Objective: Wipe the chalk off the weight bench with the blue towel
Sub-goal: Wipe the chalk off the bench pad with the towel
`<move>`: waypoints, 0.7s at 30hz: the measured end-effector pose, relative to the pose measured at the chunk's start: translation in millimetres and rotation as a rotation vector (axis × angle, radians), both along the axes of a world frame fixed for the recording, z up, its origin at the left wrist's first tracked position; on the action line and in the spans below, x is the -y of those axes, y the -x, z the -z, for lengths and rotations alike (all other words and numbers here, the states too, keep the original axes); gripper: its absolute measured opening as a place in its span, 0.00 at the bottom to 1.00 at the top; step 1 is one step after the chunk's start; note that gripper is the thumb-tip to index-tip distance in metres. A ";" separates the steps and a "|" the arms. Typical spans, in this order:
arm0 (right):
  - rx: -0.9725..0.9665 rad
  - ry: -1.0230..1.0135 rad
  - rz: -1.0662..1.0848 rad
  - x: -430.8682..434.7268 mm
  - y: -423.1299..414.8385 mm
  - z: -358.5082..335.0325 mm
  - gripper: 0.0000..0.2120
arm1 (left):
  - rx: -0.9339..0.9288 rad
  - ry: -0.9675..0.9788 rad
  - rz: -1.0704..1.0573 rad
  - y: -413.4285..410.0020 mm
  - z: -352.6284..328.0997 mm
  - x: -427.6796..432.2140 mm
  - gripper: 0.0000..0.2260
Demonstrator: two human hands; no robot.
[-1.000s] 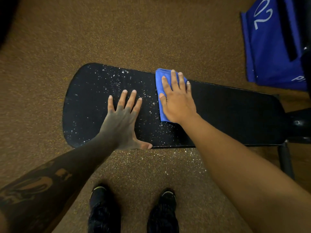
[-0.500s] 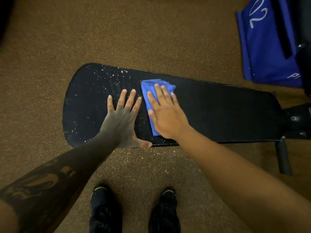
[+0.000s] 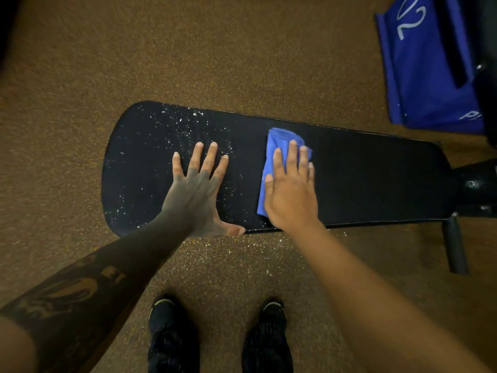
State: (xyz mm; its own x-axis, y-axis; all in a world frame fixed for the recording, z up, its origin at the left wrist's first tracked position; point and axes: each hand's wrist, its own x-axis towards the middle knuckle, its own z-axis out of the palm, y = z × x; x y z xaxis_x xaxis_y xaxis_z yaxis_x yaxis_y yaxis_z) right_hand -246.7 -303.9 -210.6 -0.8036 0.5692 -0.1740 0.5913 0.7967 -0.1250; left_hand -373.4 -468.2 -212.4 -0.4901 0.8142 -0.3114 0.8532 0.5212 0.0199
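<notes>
A person leans over a black weight bench [image 3: 363, 179] on a brown speckled floor [image 3: 80, 76], seen from above with two dark shoes [image 3: 172, 337] at the bottom of the view. At the left end of the bench pad, white chalk [image 3: 172, 127] lies scattered in flecks, thickest toward the far edge and thinning toward the near one. The left hand [image 3: 197, 195] rests flat on the pad just right of that patch, fingers [image 3: 208, 160] spread wide and the thumb stretched along the near edge, holding nothing. More flecks show between the two hands, and some lie on the floor below the near edge. Further right, the right hand [image 3: 291, 195] presses palm-down on the folded blue towel [image 3: 271, 149], fingers straight and close together, the cloth showing beyond the fingertips and along the thumb side. The pad to the right of the towel looks clean to its end, where the dark frame [image 3: 476, 184] and a leg [image 3: 454, 249] begin. A blue bag [image 3: 427, 76] sits on the floor at upper right, well apart from the bench.

The towel appears soft, light and limp, so it likely bunches or slides out unless pinned under a flat palm with even weight; a pinch at one corner would probably let the rest drag. The chalk looks loose and dry and should lift easily. The textured pad seems firm and steady, and the bench itself too heavy to shift under a wiping stroke.
</notes>
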 end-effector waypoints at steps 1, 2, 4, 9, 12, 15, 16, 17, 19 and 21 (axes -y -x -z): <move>-0.007 0.013 -0.071 9.5 -3.1 0.7 0.28 | -0.002 -0.004 0.002 -0.2 0.7 0.0 0.68; -0.005 0.017 -0.164 17.1 -8.3 1.4 0.28 | -0.003 -0.006 0.005 -0.5 1.1 -0.1 0.67; 0.004 0.011 -0.235 15.1 -17.3 2.3 0.27 | -0.003 -0.008 0.009 -0.2 1.4 -0.2 0.67; -0.029 0.022 0.145 11.2 -28.7 3.3 0.27 | 0.003 -0.015 0.009 1.3 1.8 0.2 0.67; -0.012 0.015 -0.120 39.1 -41.1 6.4 0.28 | -0.008 -0.009 0.009 -0.1 1.6 -0.5 0.67; -0.014 -0.032 0.000 21.0 -52.2 10.2 0.27 | 0.004 -0.021 0.006 0.0 1.6 -0.7 0.67; -0.026 -0.040 0.130 16.5 -55.0 10.2 0.27 | 0.005 -0.024 0.009 0.3 1.7 -0.4 0.67; -0.042 -0.033 0.229 18.0 -56.3 11.0 0.28 | 0.002 -0.024 0.010 0.4 1.6 -0.1 0.67; -0.067 -0.009 0.222 36.6 -55.4 12.4 0.28 | -0.008 -0.023 0.010 -0.3 1.4 0.4 0.67; -0.067 -0.020 0.058 53.5 -60.3 15.9 0.28 | -0.011 -0.024 0.007 -0.7 0.6 -0.3 0.67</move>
State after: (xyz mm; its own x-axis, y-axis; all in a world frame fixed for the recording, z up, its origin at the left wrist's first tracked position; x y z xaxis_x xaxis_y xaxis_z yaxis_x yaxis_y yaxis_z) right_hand -186.5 -357.5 -226.5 -0.7785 0.6181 -0.1095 0.6276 0.7639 -0.1502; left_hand -372.6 -467.9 -213.0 -0.4875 0.8248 -0.2865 0.8572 0.5145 0.0224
